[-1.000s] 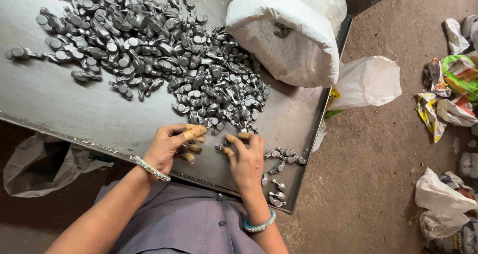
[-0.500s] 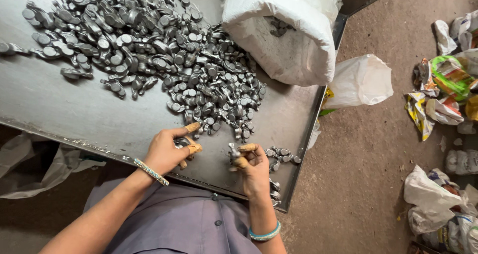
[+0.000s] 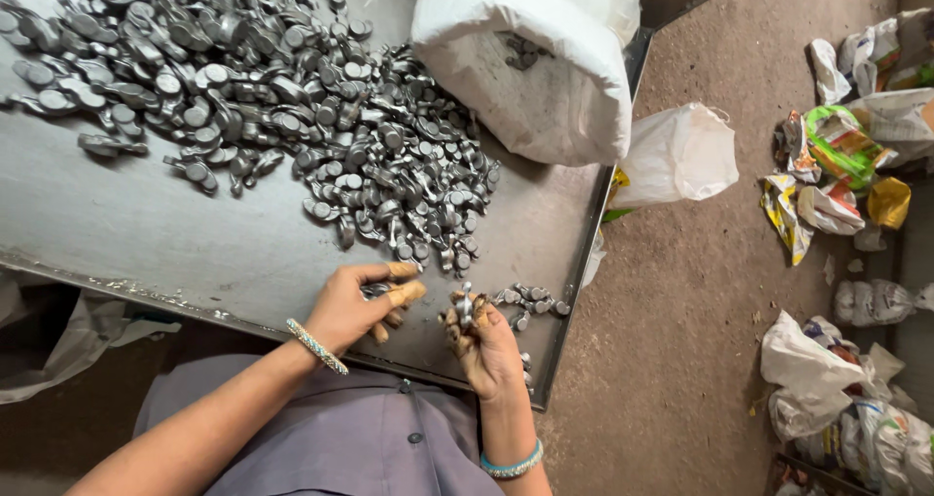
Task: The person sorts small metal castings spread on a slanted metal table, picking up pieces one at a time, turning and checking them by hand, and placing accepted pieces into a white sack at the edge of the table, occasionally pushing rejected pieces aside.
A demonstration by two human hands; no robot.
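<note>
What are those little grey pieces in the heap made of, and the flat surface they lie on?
The small grey pieces look like cast or forged metal: dull silver with bright glints on their rounded heads. The flat dark tabletop seems to be sheet metal, smooth and faintly reflective, with a raised rim. The right hand holds one piece; the left hand holds others.

A big dark metal tabletop [image 3: 146,253] with a raised rim carries the things. A wide heap of small grey metal parts [image 3: 292,97] lies spread over its far half. A few more parts [image 3: 530,297] lie in a little group near the front corner. A fat white sack [image 3: 545,68] sits on the far right of the tabletop, touching the heap. Beside the tabletop is a brown dirt floor [image 3: 681,311]. A white bag [image 3: 676,156] and many crumpled bags [image 3: 846,156] lie on the floor.
</note>
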